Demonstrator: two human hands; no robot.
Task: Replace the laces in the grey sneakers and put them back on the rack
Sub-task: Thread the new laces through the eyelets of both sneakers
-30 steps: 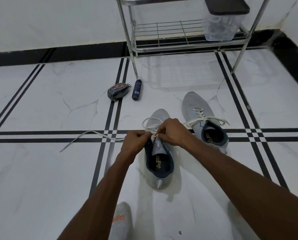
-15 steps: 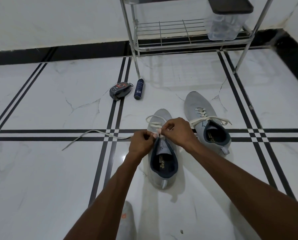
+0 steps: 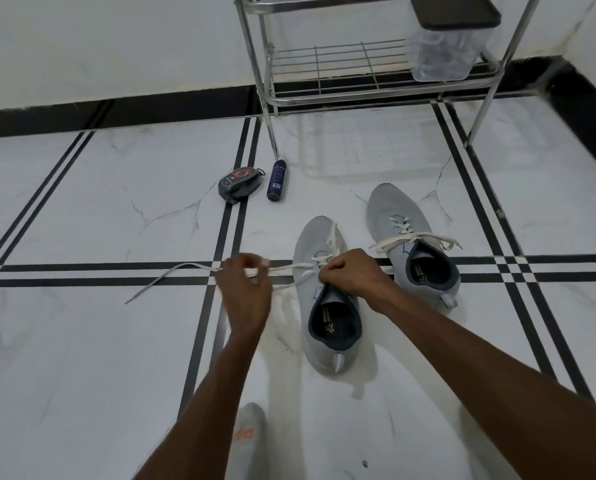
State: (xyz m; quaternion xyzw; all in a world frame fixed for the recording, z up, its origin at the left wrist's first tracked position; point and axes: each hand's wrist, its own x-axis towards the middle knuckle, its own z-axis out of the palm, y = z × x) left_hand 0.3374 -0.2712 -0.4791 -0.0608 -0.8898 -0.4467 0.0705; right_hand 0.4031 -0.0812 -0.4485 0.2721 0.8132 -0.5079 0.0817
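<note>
Where insole [image 3: 330,328] shows, logo illegible.

No legible text; gold logo marks on both sneaker insoles [image 3: 331,329] too small to read; orange print on sock [image 3: 244,435] blurred; spray can [image 3: 276,180] label unreadable.

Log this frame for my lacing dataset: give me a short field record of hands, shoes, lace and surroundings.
left hand: pinches the white lace, pulling it out to the left
right hand: grips the near sneaker at its tongue
far sneaker: laced, ends loose, on the floor
rack: bottom shelf holds a clear container
floor items: dark pouch, dark spray can
</note>
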